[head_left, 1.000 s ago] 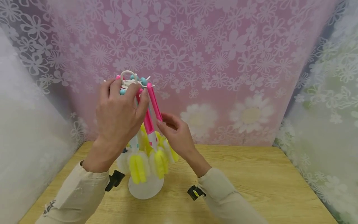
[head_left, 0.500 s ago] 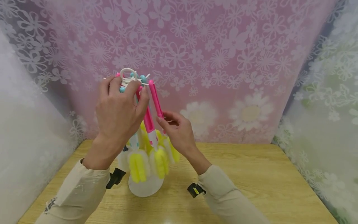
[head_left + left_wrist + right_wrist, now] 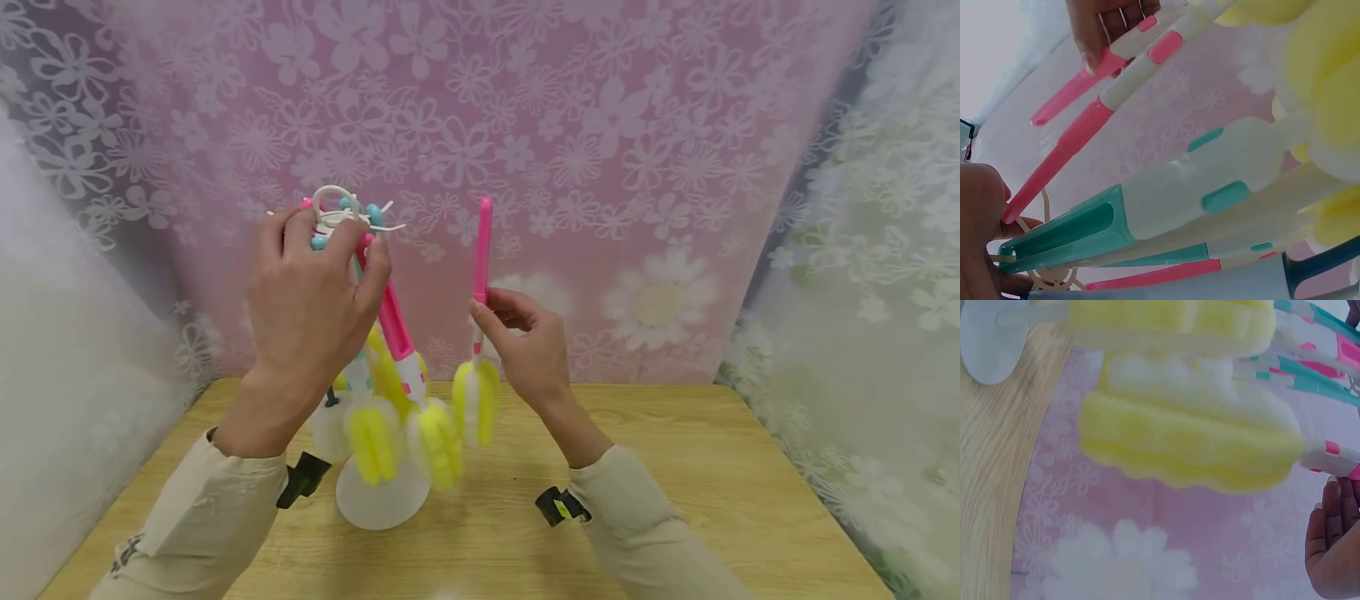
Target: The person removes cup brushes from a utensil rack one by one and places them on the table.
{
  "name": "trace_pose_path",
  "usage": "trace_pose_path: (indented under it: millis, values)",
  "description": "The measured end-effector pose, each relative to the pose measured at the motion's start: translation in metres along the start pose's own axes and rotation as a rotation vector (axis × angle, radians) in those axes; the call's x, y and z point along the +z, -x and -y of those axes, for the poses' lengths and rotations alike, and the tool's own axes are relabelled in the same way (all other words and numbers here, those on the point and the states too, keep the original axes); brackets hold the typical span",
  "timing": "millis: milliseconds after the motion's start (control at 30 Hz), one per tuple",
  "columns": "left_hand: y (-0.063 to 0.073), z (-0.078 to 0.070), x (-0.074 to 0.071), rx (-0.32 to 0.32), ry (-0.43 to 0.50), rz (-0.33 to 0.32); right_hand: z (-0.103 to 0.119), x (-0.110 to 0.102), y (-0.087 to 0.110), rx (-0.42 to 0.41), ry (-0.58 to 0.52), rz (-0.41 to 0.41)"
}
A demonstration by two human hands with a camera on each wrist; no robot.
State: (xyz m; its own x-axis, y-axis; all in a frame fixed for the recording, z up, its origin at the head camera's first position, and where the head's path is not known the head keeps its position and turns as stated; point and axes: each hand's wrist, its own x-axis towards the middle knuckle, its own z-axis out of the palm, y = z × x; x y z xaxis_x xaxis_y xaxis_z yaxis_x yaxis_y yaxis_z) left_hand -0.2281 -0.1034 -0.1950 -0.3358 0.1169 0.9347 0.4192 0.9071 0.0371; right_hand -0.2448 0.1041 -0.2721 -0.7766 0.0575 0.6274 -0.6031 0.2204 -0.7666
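Note:
My right hand [image 3: 536, 346] pinches a sponge bottle brush [image 3: 483, 250] by its pink handle, with the yellow-and-white sponge head hanging down. This brush is apart from the white hanging stand [image 3: 335, 190]. Over the stand's top lies my left hand [image 3: 307, 308], fingers curled at its hooks and thumb beside another pink-handled brush [image 3: 393, 321]. In the left wrist view a teal-handled brush [image 3: 1072, 222] hangs from a hook close to the left fingers. The sponge head [image 3: 1191, 444] of the held brush fills the middle of the right wrist view.
Several more sponge brushes hang round the stand, their yellow heads [image 3: 373, 442] low over its round white base [image 3: 382, 504]. The stand is on a wooden table [image 3: 660, 500]. Flower-patterned curtains [image 3: 600, 167] close off the back and sides.
My right hand has moved right, taking the pink-handled brush away from the stand's hook, and the brush now hangs upright. My left hand has stayed on the stand's top.

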Motion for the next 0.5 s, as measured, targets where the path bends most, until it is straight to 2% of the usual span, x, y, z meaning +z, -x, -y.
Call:
trace_pose_path:
  millis: [167, 267, 500]
  values:
    - [0.002, 0.001, 0.0, -0.014, 0.002, -0.001, -0.008, -0.02, 0.002, 0.084, -0.027, -0.026]
    - [0.003, 0.0, 0.001, -0.012, 0.007, -0.009, -0.021, -0.031, 0.004, 0.124, -0.04, -0.036]
    - [0.001, -0.001, 0.002, -0.025, 0.029, -0.016, -0.042, -0.048, 0.015, 0.261, 0.026, 0.007]
